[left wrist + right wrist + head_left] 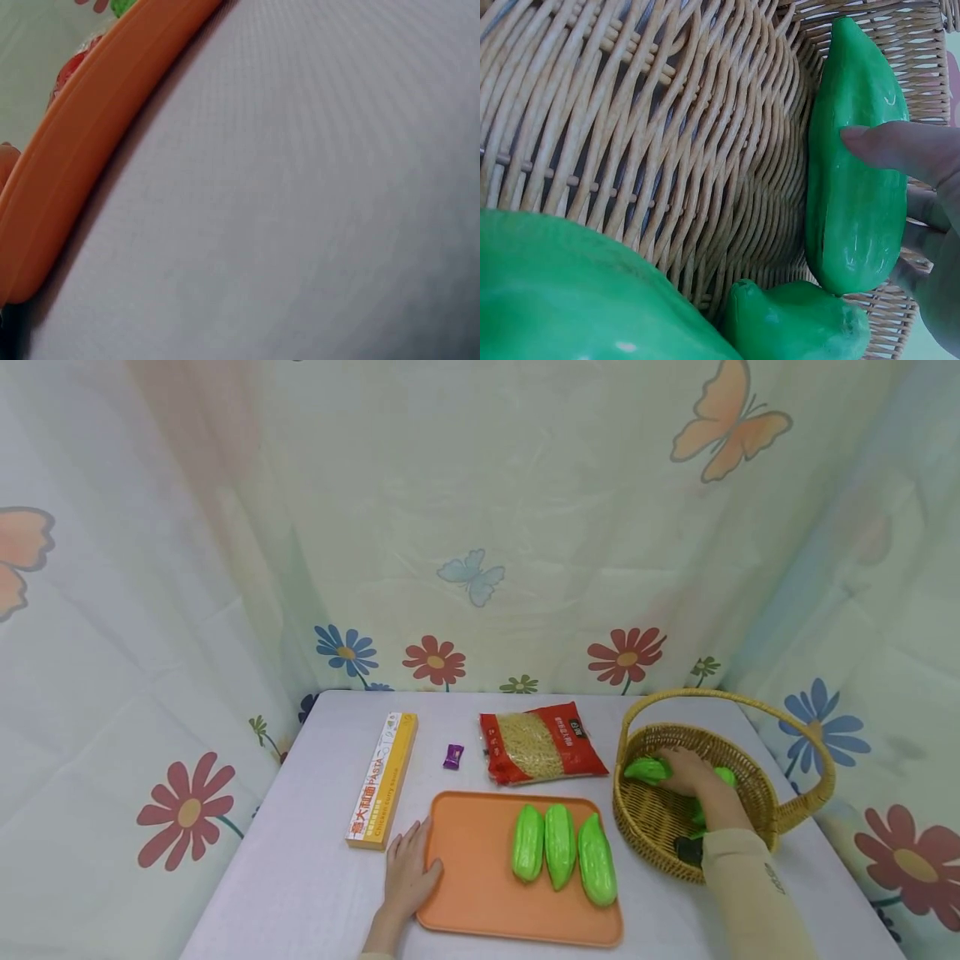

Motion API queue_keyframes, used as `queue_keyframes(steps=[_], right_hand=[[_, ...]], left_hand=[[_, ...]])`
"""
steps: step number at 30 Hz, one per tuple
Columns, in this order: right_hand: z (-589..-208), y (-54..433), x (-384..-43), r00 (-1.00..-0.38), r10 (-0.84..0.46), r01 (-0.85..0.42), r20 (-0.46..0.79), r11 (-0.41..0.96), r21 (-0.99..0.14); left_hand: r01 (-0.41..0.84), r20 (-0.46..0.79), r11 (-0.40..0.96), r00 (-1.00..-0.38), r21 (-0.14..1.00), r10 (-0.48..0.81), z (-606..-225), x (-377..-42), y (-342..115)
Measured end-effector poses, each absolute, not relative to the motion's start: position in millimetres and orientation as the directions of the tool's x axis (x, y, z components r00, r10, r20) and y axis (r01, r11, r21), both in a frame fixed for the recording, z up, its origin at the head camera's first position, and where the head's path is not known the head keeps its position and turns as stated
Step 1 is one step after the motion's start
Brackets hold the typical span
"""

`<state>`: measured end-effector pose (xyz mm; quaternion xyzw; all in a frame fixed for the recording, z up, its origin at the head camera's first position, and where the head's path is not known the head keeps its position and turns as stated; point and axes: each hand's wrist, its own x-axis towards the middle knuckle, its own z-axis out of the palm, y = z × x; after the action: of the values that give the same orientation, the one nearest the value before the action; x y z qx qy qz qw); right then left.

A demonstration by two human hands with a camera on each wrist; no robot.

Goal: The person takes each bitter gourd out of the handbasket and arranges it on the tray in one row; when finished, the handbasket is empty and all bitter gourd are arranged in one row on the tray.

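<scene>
My right hand (686, 774) reaches into the wicker basket (651, 853) and grips a green gourd (859, 172). In the right wrist view the thumb lies across its near side and the fingers pass behind it. Another green gourd (799, 322) touches its lower end, and a larger one (577, 292) fills the bottom left corner. My left hand (408, 868) rests on the left rim of the orange tray (468, 868), fingers fairly straight and thumb over the edge. Three shiny green gourds (559, 843) lie side by side on the tray's right half.
Behind the tray are a red pasta bag (536, 743) and a small purple packet (453, 757). A yellow and white pasta box (382, 781) lies left of it. The basket's tall handle (821, 768) arches over it, and a dark object (688, 850) sits inside. A flowered curtain (525, 527) surrounds the table.
</scene>
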<state>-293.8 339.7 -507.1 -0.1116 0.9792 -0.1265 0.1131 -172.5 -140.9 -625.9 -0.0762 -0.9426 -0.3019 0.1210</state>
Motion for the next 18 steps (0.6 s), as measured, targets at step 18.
queue_keyframes(steps=[18], right_hand=[[-485.6,333.4,-290.2,-0.937,-0.325,-0.275,-0.129,0.913,-0.303]], left_hand=[[0.240,0.313,0.818,-0.947,0.522,0.077,-627.8,-173.4,-141.8]])
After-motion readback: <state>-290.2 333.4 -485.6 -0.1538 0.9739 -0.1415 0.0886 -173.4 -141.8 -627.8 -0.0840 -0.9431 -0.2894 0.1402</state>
